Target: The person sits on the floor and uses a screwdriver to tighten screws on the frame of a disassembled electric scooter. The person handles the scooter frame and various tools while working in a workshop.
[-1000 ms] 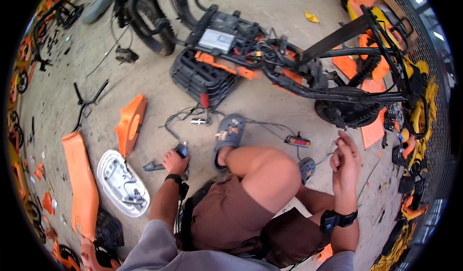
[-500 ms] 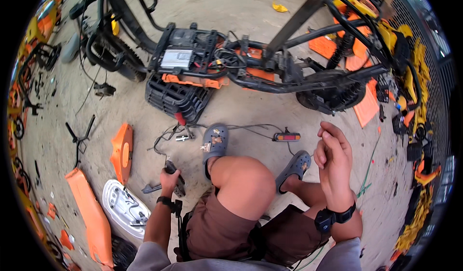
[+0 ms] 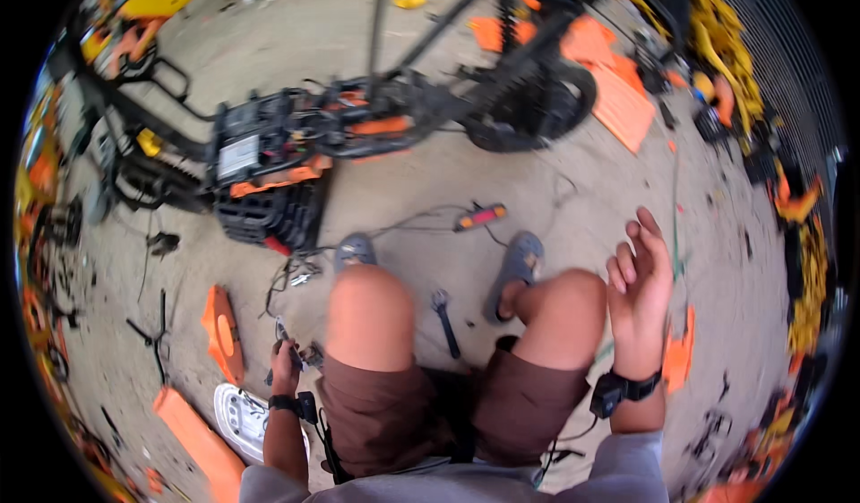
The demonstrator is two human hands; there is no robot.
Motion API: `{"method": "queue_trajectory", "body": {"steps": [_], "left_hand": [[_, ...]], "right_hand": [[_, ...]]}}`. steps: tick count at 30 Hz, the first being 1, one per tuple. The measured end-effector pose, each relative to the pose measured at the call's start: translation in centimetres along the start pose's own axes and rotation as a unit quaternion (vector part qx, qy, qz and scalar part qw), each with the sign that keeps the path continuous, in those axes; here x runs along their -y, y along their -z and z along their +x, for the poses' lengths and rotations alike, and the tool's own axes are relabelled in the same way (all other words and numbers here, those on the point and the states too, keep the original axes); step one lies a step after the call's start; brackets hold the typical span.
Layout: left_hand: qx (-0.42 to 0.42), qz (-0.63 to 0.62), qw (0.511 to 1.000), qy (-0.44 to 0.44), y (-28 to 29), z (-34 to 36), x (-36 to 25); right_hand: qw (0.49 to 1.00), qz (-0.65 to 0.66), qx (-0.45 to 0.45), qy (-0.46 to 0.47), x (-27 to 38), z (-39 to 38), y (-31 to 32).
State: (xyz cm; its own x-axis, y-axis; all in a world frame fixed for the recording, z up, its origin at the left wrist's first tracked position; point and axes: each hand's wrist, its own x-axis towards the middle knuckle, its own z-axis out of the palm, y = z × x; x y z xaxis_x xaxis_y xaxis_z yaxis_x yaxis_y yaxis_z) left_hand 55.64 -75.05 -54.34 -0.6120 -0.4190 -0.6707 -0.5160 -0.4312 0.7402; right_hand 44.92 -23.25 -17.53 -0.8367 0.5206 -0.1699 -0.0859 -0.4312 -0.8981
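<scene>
My left hand [image 3: 285, 369] is low beside my left knee, closed around a dark-handled hand tool [image 3: 281, 331] with a bright metal tip; it resembles pliers, but blur hides the details. Close to its fingers is a small dark metal piece [image 3: 312, 356]. My right hand [image 3: 641, 279] is raised beyond my right knee, palm turned inward, its fingers loosely curled and apart with nothing in them. An adjustable wrench [image 3: 445, 324] lies on the floor between my legs. Past my left foot are a red-handled tool [image 3: 278, 246] and shiny metal pieces [image 3: 305, 275] among dark cables.
A stripped black scooter frame [image 3: 358, 136] stands ahead, with a black crate-like part [image 3: 269, 212] beneath. A cable leads to a red-orange light [image 3: 481, 216]. Orange panels [image 3: 193, 436] and a white shell part [image 3: 240, 422] lie at left. Yellow parts [image 3: 811, 297] are piled at right.
The view has shifted, so the scooter appears farther left. My knees have moved apart, and the wrench now shows between them. The left hand still grips a tool; the right stays raised.
</scene>
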Motion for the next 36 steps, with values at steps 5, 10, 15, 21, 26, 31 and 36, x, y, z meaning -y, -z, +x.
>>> {"method": "queue_trajectory", "body": {"steps": [5,10,15,21,26,31,36], "left_hand": [[0.097,0.089,0.986,0.099,3.5,-1.5,2.3],[0.074,0.097,0.980,0.156,4.2,-3.6,1.0],[0.063,0.072,0.986,0.138,5.4,-4.3,-4.8],[0.106,-0.034,0.994,-0.017,5.5,-4.2,-16.3],[0.198,-0.123,0.964,-0.127,3.3,-12.7,-19.8],[0.203,-0.121,0.958,-0.165,0.6,-16.4,-22.0],[0.160,-0.171,0.946,-0.225,-8.0,-17.0,-25.3]], "right_hand": [[0.992,-0.054,-0.067,-0.088,-1.9,2.4,13.1],[0.924,-0.262,-0.200,-0.196,-9.1,-1.9,31.8],[0.834,-0.322,-0.197,-0.403,-21.9,-13.2,44.2],[0.790,-0.400,-0.164,-0.435,-28.9,-19.6,43.3],[0.689,-0.638,-0.083,-0.334,-30.1,-25.3,43.7],[0.720,-0.675,0.082,-0.135,-28.8,-22.0,37.4],[0.607,-0.745,0.274,0.038,-35.4,-15.4,35.4]]}}
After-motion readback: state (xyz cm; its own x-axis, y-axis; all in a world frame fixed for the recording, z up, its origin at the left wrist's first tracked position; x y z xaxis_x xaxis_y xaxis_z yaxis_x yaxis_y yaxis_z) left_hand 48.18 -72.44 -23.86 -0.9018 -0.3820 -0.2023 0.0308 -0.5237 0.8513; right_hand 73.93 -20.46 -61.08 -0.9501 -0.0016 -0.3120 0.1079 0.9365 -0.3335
